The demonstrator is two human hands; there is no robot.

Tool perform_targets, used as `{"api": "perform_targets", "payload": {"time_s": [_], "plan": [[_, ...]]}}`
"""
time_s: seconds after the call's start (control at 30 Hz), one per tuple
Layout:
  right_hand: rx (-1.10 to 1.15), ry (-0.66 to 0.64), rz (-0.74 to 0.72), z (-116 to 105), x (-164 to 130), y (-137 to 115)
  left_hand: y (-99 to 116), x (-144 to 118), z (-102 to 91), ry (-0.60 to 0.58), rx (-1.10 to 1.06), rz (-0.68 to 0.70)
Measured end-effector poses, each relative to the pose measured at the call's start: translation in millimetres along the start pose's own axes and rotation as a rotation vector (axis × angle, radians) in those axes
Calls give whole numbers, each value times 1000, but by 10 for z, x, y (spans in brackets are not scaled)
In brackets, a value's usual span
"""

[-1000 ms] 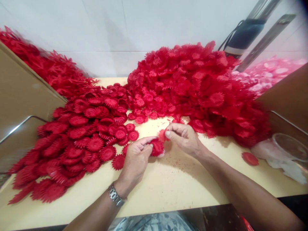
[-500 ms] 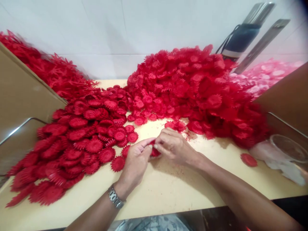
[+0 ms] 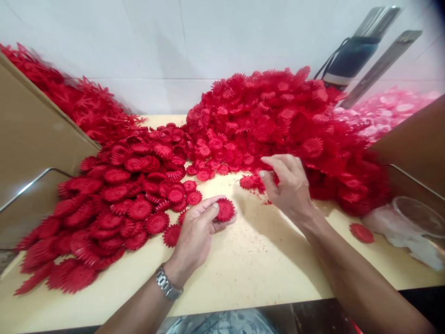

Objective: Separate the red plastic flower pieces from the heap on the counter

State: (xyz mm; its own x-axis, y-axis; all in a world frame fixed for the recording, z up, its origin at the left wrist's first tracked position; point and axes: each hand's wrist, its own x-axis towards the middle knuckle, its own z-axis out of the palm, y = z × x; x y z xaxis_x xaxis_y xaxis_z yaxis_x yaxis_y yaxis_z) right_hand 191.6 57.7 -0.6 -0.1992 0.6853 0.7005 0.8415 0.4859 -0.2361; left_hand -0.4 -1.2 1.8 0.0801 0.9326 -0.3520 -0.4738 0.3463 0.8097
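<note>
Between the thumb and fingers of my left hand point(image 3: 200, 222) is a red fringed paper flower disc point(image 3: 225, 210), its toothed rim facing up. My right hand point(image 3: 288, 185) is raised near the front of the large red petal heap point(image 3: 250, 116), thumb and fingers apart, with nothing visible in them. A small group of red discs point(image 3: 251, 182) lies on the table just left of my right hand. Left of my left hand spreads a pile of finished-looking fringed discs point(image 3: 118, 195), some close to my fingers.
Brown boards point(image 3: 38, 120) stand on the left and right. Spiky red pieces point(image 3: 100, 106) lie behind the left one. At the back right are a dark bottle point(image 3: 352, 60), a metal strip point(image 3: 385, 65) and pink pieces point(image 3: 392, 109). A plastic bag point(image 3: 392, 227) lies right, near one red disc point(image 3: 361, 233).
My right hand has let go of the disc and moved right and up, toward the large heap. My left hand keeps hold of the disc, which now shows in full.
</note>
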Motion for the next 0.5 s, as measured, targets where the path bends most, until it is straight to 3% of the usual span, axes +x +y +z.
{"api": "perform_targets", "payload": {"time_s": [0.1,0.2,0.4,0.5], "plan": [[321,-173,-158,74,-73,-284,2,0,3,-72,-50,-8],[448,-348,-198,180,-154,-460,-1,-7,27,-115,-15,-41],[594,-360,-104,189,-153,-465,-45,-14,78,-93,90,-2],[672,-361,55,142,-107,-439,-53,1,73,-45,92,15]]}}
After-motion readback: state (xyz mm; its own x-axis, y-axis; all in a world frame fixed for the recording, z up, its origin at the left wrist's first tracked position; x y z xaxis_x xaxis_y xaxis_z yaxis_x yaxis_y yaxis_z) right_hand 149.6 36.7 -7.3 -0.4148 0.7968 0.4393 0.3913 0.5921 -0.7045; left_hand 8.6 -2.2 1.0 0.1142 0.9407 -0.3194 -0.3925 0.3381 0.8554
